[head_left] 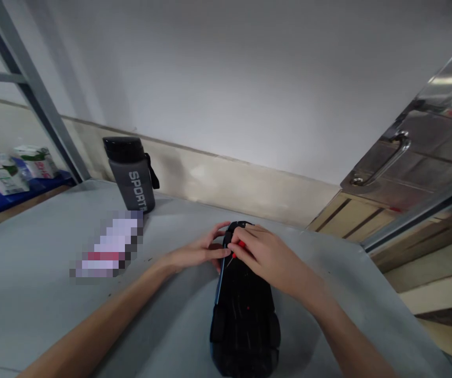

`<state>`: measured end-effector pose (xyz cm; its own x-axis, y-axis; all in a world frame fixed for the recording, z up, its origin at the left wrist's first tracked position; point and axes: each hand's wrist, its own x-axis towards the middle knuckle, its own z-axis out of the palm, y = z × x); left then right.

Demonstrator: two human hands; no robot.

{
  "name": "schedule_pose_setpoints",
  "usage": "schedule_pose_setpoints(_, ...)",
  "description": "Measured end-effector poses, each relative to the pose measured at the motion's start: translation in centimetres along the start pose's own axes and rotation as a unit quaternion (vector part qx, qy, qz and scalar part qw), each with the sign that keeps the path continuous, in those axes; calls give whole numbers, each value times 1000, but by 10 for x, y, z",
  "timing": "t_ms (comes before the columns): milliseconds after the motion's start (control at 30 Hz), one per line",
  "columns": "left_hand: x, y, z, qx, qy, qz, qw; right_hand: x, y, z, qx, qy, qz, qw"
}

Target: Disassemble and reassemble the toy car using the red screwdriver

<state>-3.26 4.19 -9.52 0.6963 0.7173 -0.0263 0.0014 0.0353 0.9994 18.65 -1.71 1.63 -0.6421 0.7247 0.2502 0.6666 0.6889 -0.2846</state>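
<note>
A black toy car (245, 315) lies upside down on the grey table, its underside facing up and a blue strip of body showing along its left edge. My left hand (204, 249) grips the far left side of the car by a wheel, thumb and fingers on the edge. Over the far end of the underside, my right hand (263, 254) is closed on a small red-handled screwdriver (234, 255). Its thin metal shaft slants down to the left, close to my left fingertips. My right fingers hide most of the handle.
A dark sports bottle (133, 178) stands at the back left, with a blurred-out phone-shaped object (111, 244) before it. The grey table (170, 336) ends at a wall. Cartons (3, 173) sit beyond a metal frame (40, 100) at left; a metal door handle (385, 163) is at right.
</note>
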Motion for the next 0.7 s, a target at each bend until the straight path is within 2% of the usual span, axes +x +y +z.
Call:
schedule_pose_setpoints(167, -2, 1, 0, -7, -3, -5, 1000, 2, -1, 5, -8, 5, -13, 1000)
schedule_pose_setpoints(467, -1, -1, -1, -13, 10, -4, 1000, -1, -5, 9, -108, 21, -61, 992)
schedule_pose_setpoints(600, -2, -1, -1, -8, 3, 4, 1000, 2, -9, 17, -150, 43, -41, 987)
schedule_pose_setpoints(700, -3, 1, -1, -1, 4, 3, 1000, 2, -10, 21, -131, 40, -34, 990)
